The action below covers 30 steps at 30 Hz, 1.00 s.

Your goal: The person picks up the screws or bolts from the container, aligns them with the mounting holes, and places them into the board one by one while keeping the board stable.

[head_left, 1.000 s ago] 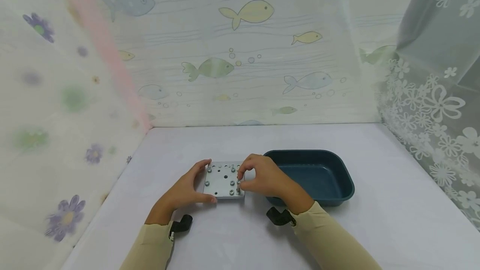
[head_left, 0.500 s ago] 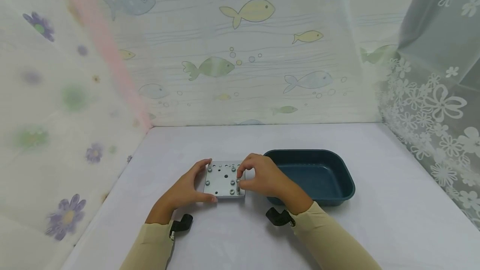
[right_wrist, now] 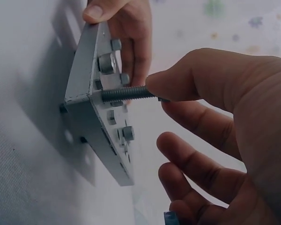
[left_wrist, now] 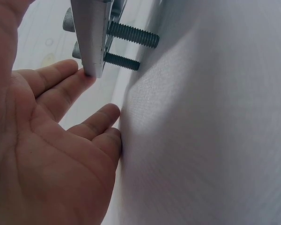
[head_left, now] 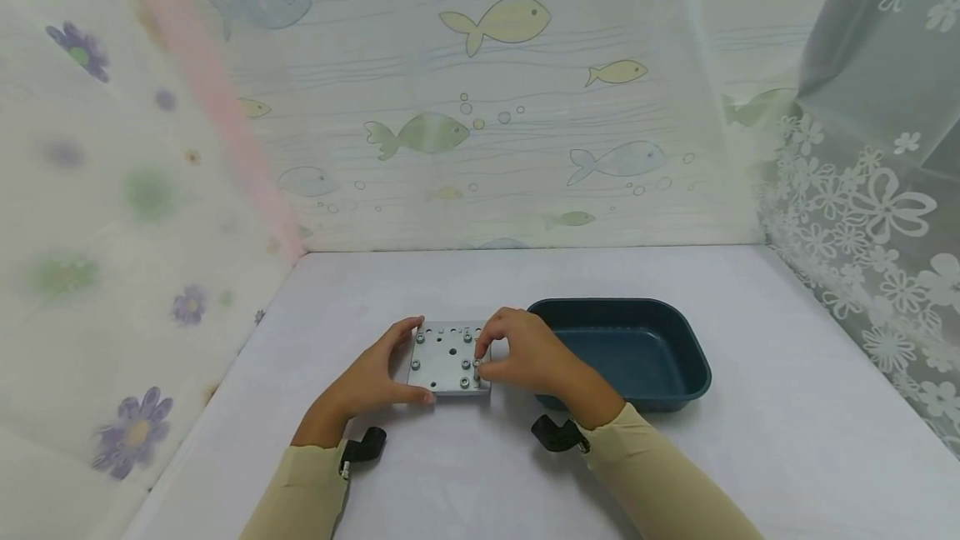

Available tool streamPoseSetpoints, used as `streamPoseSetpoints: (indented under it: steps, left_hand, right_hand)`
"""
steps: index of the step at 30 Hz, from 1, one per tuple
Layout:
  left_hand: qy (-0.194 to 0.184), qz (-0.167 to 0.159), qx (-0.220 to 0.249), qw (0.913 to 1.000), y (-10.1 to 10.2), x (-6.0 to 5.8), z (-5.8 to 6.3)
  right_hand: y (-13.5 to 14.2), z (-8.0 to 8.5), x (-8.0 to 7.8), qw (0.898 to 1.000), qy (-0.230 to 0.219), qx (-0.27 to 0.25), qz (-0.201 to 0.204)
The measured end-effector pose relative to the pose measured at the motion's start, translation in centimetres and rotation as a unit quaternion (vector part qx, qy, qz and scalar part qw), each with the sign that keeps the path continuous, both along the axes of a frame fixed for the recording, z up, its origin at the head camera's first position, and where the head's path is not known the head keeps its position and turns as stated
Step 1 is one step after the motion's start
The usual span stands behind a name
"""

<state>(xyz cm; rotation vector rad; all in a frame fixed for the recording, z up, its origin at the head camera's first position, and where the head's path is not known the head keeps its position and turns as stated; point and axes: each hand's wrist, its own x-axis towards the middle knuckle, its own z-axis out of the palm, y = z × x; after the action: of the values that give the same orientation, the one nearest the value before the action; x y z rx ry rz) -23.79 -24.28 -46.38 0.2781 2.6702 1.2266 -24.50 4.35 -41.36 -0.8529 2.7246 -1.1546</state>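
My left hand (head_left: pixel 371 377) grips the silver metal plate (head_left: pixel 435 367) by its left side, fingers at the far edge and thumb at the near edge. Several socket-head screws stand in the plate's holes, and some holes have none. Between thumb and index finger, my right hand (head_left: pixel 532 357) pinches the head of a long socket-head screw (right_wrist: pixel 126 93) at the near right corner. Much of its thread shows above the plate in the right wrist view, with its lower end at a hole. Threaded screw ends (left_wrist: pixel 133 35) protrude below the plate in the left wrist view, which keeps it raised off the table.
A dark blue tray (head_left: pixel 693 394) stands on the white-covered table (head_left: pixel 465 473), right behind my right hand and wrist. Printed curtains (head_left: pixel 525 190) close off the back and the left side. A sheer lace curtain (head_left: pixel 885 215) hangs at the right.
The right fingertips shift slightly at the screw head. The plate and my left hand stay where they were.
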Motion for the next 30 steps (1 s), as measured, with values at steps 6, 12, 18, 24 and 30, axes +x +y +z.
streamPoseSetpoints:
  steps: [6,12,18,24,30]
  left_hand:
    - [0.002,-0.004,0.001,1.0,-0.09,-0.05,-0.01]
    - [0.003,-0.005,0.004,1.0,-0.13,-0.04,-0.05]
    - [0.003,-0.007,0.008,0.9999,-0.15,-0.06,-0.1]
    - [0.001,-0.007,0.008,0.9999,-0.15,-0.1,-0.13]
    - [0.002,-0.006,0.006,1.0,-0.19,-0.16,-0.22]
  right_hand:
    - [-0.05,-0.01,-0.03,0.999,-0.003,0.032,-0.007]
    - [-0.19,-0.19,-0.06,0.999,0.003,0.05,-0.01]
    - [-0.24,-0.4,-0.11,0.998,0.008,0.061,-0.013]
    - [-0.2,-0.45,-0.1,0.998,0.014,0.056,-0.011]
    - [-0.32,-0.59,-0.05,0.998,0.023,0.065,-0.012]
